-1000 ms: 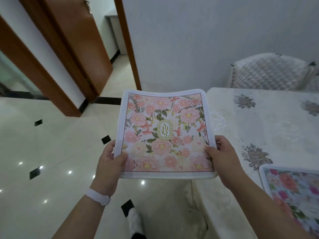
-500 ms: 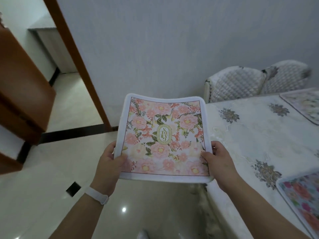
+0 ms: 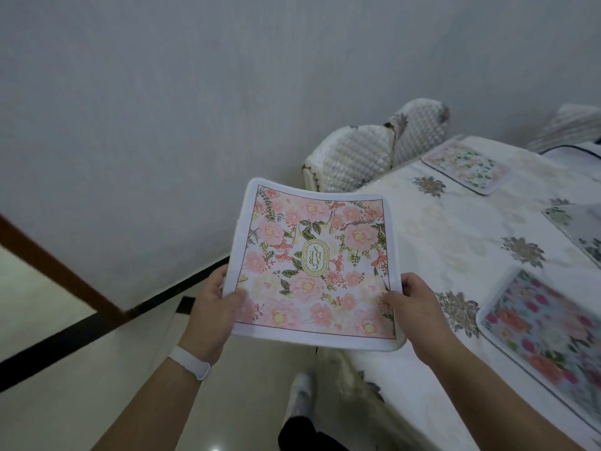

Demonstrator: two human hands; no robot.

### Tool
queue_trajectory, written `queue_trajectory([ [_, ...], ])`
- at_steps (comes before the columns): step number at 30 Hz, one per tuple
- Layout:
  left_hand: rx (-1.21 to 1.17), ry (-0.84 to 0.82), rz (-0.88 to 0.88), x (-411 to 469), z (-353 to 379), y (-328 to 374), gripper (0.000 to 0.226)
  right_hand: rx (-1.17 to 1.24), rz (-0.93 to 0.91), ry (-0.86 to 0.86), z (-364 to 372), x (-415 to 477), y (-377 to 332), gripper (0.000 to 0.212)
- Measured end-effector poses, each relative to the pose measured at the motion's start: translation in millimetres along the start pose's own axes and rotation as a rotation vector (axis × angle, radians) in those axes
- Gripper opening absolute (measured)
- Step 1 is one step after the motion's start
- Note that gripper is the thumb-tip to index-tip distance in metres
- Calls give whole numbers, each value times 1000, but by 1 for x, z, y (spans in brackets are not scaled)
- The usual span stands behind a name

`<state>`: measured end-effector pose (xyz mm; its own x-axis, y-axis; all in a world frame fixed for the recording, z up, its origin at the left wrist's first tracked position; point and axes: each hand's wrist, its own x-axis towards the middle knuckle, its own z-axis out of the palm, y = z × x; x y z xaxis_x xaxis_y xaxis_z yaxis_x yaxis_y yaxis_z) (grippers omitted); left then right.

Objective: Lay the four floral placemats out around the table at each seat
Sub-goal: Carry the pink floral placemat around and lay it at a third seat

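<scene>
I hold a pink floral placemat (image 3: 313, 265) with a white border flat in the air, partly over the left edge of the table (image 3: 455, 242). My left hand (image 3: 216, 307) grips its near left corner and my right hand (image 3: 411, 301) grips its near right corner, thumbs on top. Three other placemats lie on the white tablecloth: a bright one (image 3: 546, 330) at the near right, a pale green one (image 3: 465, 170) at the far side, and a grey one (image 3: 579, 232) cut off by the right frame edge.
Two quilted white chairs (image 3: 354, 161) stand against the grey wall (image 3: 195, 109) behind the table's far left corner. Another chair back (image 3: 569, 125) shows at the far right. Glossy tiled floor (image 3: 65, 369) lies to the left, and my shoe (image 3: 300, 395) is by the table edge.
The view has swung right: the doorway has slid out of view and more of the table, with two further placemats, has come in. The held placemat has moved closer to the table.
</scene>
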<state>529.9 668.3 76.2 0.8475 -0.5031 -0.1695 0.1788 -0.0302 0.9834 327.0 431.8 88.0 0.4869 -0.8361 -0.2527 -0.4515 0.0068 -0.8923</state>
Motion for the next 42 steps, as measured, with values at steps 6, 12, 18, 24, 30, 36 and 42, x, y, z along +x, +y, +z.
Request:
queue_trajectory([
  [6, 43, -105, -68, 101, 35, 6, 37, 62, 108, 90, 15, 71, 3, 14],
  [12, 115, -239, -85, 190, 86, 20, 40, 105, 185, 173, 8, 135, -2, 15],
  [18, 169, -388, -116, 257, 147, 20, 40, 141, 274, 309, -14, 173, 2, 17],
  [24, 244, -551, -178, 317, 203, 8, 37, 166, 356, 445, -26, 199, 11, 17],
  [30, 285, -672, -217, 384, 252, -14, 37, 141, 471, 565, -19, 242, 14, 14],
  [36, 360, -829, -240, 442, 294, -31, 39, 75, 606, 685, -4, 284, 17, 11],
  [42, 455, -877, -278, 469, 332, -60, 35, 24, 702, 755, -1, 318, 40, 11],
])
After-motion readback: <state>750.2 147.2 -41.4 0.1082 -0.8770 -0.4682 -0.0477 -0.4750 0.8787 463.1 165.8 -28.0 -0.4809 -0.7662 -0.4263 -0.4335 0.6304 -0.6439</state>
